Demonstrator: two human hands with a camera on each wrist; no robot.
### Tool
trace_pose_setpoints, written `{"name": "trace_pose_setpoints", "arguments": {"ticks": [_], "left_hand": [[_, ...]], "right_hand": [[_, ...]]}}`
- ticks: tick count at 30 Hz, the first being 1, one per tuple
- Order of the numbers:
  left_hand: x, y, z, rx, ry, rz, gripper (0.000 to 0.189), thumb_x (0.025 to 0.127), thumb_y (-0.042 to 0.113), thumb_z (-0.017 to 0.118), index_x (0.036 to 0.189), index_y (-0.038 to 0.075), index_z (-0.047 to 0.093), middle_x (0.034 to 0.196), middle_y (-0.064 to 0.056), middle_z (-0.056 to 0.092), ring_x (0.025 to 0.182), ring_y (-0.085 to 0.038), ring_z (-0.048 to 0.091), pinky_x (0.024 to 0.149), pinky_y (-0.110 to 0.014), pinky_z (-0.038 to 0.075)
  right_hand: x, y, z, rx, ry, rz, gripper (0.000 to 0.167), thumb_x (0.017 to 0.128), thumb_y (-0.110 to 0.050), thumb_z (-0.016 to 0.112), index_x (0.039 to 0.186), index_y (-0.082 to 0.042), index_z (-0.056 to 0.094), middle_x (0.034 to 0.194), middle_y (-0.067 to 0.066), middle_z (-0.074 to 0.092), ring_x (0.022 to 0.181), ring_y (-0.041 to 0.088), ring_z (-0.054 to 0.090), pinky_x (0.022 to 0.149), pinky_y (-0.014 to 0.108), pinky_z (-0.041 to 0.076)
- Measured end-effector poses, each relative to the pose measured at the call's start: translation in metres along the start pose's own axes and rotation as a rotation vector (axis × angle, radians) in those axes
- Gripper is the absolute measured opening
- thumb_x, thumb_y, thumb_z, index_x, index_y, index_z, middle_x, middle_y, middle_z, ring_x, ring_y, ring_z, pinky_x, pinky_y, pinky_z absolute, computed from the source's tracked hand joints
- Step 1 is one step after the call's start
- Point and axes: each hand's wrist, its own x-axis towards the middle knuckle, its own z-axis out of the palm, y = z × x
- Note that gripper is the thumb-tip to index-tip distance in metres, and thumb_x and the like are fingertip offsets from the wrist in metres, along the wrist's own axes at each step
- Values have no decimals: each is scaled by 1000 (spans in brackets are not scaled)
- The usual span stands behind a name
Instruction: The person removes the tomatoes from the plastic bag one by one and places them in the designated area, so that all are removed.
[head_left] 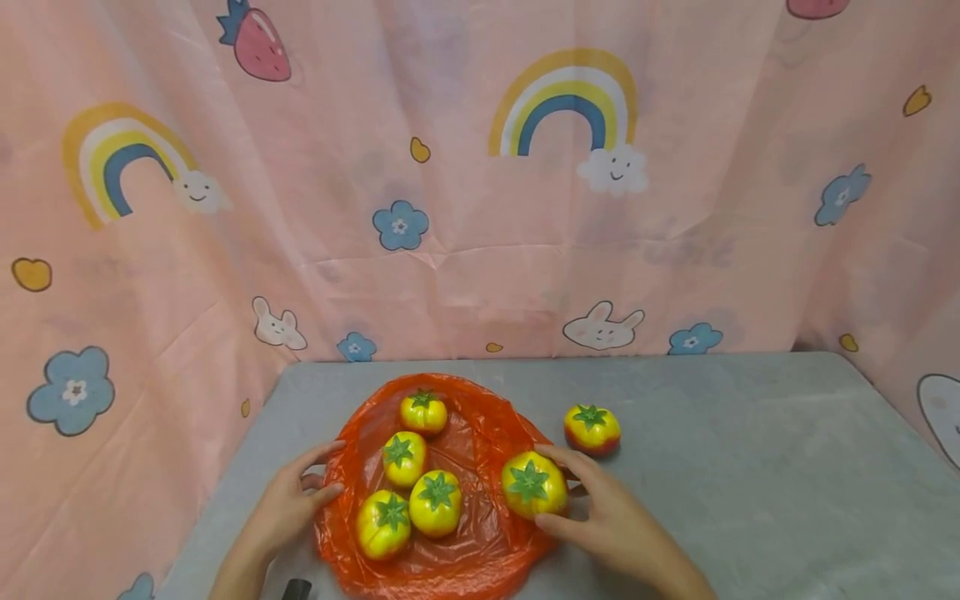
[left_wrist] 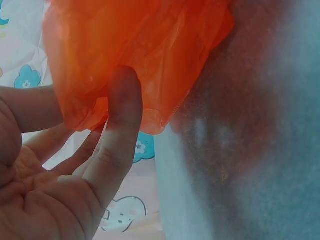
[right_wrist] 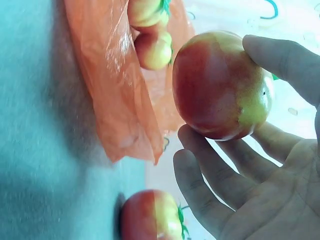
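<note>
An orange-red plastic bag lies spread open on the table, with several yellow-and-red tomatoes, such as this one, inside it. Each has a green star-shaped leaf top. At the bag's left rim my left hand pinches the thin plastic between thumb and fingers. My right hand grips another tomato between thumb and fingertips, over the bag's right edge. In the right wrist view this held tomato shows its red underside, raised beside the bag's wall.
One more tomato sits on the grey table, right of the bag and beyond my right hand. A small black object shows at the front edge of the view. A pink patterned curtain hangs behind the table and along its sides.
</note>
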Motion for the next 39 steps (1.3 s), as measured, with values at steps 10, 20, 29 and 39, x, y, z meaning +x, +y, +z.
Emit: {"name": "trace_pose_setpoints", "arguments": {"ticks": [10,20,29,39], "left_hand": [[2,-2,1,21,12,-4,58,89,2,71,143,13,52,139,-21,53,89,-18,66,72,-34,61],[2,-2,2,9,2,-16,59,89,1,69,144,13,51,139,-21,52,89,-19,67,75,-36,62],[2,-2,2,31,8,-21,58,89,1,70,144,12,52,139,-21,52,91,-19,67,75,-36,62],[2,-1,3,36,13,-35,59,89,0,70,143,14,52,140,-20,52,92,-19,66,76,-36,62]], "right_hand": [[1,18,-13,-2,22,-14,71,76,-40,85,139,-30,52,139,-4,57,108,17,57,92,41,56],[1,30,-35,-26,83,-117,70,82,-38,81,143,-28,49,142,4,55,115,21,57,92,37,54],[3,39,-47,-33,196,-102,75,84,-42,79,146,-21,43,148,12,49,126,34,55,90,36,53],[4,48,-58,-34,200,14,81,84,-50,76,150,-22,39,155,15,40,131,41,50,96,52,54]]}}
